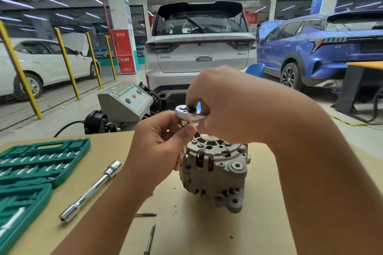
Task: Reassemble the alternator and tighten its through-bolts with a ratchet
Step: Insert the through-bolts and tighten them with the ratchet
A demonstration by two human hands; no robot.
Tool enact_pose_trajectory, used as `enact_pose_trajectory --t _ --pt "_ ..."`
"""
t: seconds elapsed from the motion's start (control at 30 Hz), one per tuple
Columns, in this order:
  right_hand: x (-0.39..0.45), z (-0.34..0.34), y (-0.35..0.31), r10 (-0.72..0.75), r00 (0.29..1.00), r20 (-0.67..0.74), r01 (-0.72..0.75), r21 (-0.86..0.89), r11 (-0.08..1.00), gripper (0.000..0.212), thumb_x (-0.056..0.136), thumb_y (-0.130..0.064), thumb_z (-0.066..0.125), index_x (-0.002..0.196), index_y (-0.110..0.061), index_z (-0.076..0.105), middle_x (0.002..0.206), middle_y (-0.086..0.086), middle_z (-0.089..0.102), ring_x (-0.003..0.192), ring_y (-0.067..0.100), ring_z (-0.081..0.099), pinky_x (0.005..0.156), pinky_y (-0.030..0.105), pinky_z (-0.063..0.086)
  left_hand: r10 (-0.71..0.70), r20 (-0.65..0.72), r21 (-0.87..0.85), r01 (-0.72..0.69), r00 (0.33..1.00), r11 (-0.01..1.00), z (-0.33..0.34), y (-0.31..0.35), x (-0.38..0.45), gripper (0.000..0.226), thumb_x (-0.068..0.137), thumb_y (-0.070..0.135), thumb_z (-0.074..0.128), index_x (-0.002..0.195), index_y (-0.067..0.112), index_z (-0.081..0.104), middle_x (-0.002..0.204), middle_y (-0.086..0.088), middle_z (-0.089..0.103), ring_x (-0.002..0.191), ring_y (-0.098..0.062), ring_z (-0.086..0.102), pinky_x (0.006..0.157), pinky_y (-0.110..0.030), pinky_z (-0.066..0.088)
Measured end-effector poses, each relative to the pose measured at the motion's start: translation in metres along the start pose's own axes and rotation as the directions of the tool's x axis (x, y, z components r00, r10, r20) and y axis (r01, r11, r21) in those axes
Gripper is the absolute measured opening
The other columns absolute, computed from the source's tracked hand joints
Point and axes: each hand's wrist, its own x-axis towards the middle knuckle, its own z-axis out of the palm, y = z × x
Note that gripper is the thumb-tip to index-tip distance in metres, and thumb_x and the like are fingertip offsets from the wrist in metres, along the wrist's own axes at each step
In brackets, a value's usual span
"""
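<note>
A grey cast alternator point(215, 174) stands upright on the tan table point(259, 223), with copper windings showing through its slots. Above its left rim hangs the chrome ratchet head point(187, 113). My right hand point(226, 105) wraps around the ratchet's handle, which the fingers hide. My left hand point(163, 143) pinches the socket or extension just under the ratchet head, over a through-bolt at the alternator's left edge. Two loose through-bolts lie on the table, one point(146, 214) near my left forearm and another point(150, 238) by the front edge.
A chrome extension bar with a socket point(91, 191) lies left of the alternator. An open green socket case point(35, 163) fills the table's left side. Behind the table stand a grey test machine point(124, 102), a white car point(199, 47) and a blue car point(319, 47).
</note>
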Motion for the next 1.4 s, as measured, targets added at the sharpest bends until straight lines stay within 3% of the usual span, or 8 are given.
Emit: enact_pose_trajectory --t 0.13,0.47,0.63,0.8,0.97,1.13,1.3,1.4 --pt "0.003 0.004 0.001 0.075 0.996 -0.053 -0.072 0.060 0.996 0.031 0.088 -0.008 0.062 0.105 -0.032 0.072 0.096 -0.005 0.064 0.086 0.021 0.061 0.074 0.038 0.056 -0.069 0.009 -0.104 0.070 0.998 0.992 -0.002 0.003 0.000 0.008 0.083 0.022 0.073 0.089 0.020 0.078 0.073 -0.024 0.063 0.039 -0.013 0.045 0.039 -0.025 0.041" --pt "0.002 -0.001 0.004 0.084 0.996 -0.020 -0.082 0.106 0.991 0.029 0.089 -0.007 0.066 0.097 -0.033 0.075 0.096 -0.007 0.067 0.088 0.019 0.065 0.078 0.040 0.061 -0.044 -0.011 -0.035 0.044 0.999 0.998 0.003 0.005 0.000 0.023 0.088 0.034 0.071 0.087 0.011 0.072 0.071 -0.035 0.059 0.033 -0.016 0.044 0.037 -0.024 0.038" --pt "-0.004 -0.006 0.006 0.023 1.000 0.019 -0.023 0.021 1.000 0.006 0.083 -0.020 0.076 0.089 -0.022 0.076 0.077 -0.002 0.069 0.069 0.020 0.065 0.055 0.030 0.054 0.004 -0.048 0.035 -0.003 0.999 0.999 0.006 0.007 -0.004 0.015 0.089 0.032 0.072 0.084 0.017 0.072 0.069 -0.026 0.062 0.033 -0.012 0.045 0.038 -0.024 0.038" --pt "0.003 0.000 0.007 0.085 0.996 -0.010 -0.084 0.077 0.994 0.029 0.089 -0.006 0.064 0.099 -0.030 0.077 0.093 -0.006 0.071 0.088 0.020 0.066 0.078 0.042 0.062 -0.051 -0.029 -0.023 0.050 0.998 0.998 0.004 0.010 -0.002 0.026 0.085 0.031 0.069 0.091 0.006 0.070 0.072 -0.024 0.064 0.034 -0.012 0.043 0.036 -0.025 0.037" --pt "0.001 -0.001 0.006 0.006 1.000 0.011 -0.007 0.004 1.000 0.013 0.086 -0.021 0.073 0.098 -0.026 0.071 0.083 -0.007 0.064 0.071 0.015 0.062 0.054 0.029 0.051 -0.020 -0.018 0.048 0.020 1.000 0.999 0.004 0.004 -0.001 0.008 0.090 0.033 0.072 0.086 0.027 0.075 0.071 -0.013 0.069 0.039 -0.008 0.045 0.040 -0.026 0.039" --pt "0.001 -0.002 0.012 0.069 0.998 0.009 -0.069 0.081 0.994 0.038 0.091 -0.005 0.061 0.106 -0.037 0.074 0.098 -0.014 0.065 0.084 0.012 0.062 0.071 0.033 0.060 -0.089 0.077 -0.031 0.092 0.993 0.995 -0.001 0.014 -0.001 0.011 0.084 0.033 0.068 0.086 0.025 0.075 0.074 -0.012 0.072 0.041 -0.013 0.048 0.040 -0.028 0.043" --pt "-0.006 -0.007 0.009 0.025 0.999 0.043 -0.030 0.115 0.993 0.010 0.082 -0.035 0.079 0.086 -0.033 0.071 0.066 -0.016 0.061 0.057 0.003 0.057 0.044 0.016 0.043 -0.040 -0.028 0.055 0.042 0.999 0.998 0.005 0.012 -0.001 0.011 0.090 0.035 0.075 0.085 0.025 0.076 0.057 0.002 0.062 0.042 -0.007 0.045 0.044 -0.025 0.040" --pt "-0.001 -0.004 0.012 0.056 0.998 -0.007 -0.055 0.128 0.990 0.026 0.087 -0.014 0.070 0.098 -0.037 0.074 0.086 -0.018 0.065 0.079 0.004 0.061 0.063 0.025 0.054 -0.086 -0.021 -0.014 0.086 0.996 0.996 0.005 0.015 -0.002 0.019 0.085 0.038 0.071 0.086 0.019 0.075 0.066 -0.021 0.063 0.040 -0.012 0.044 0.043 -0.029 0.040"
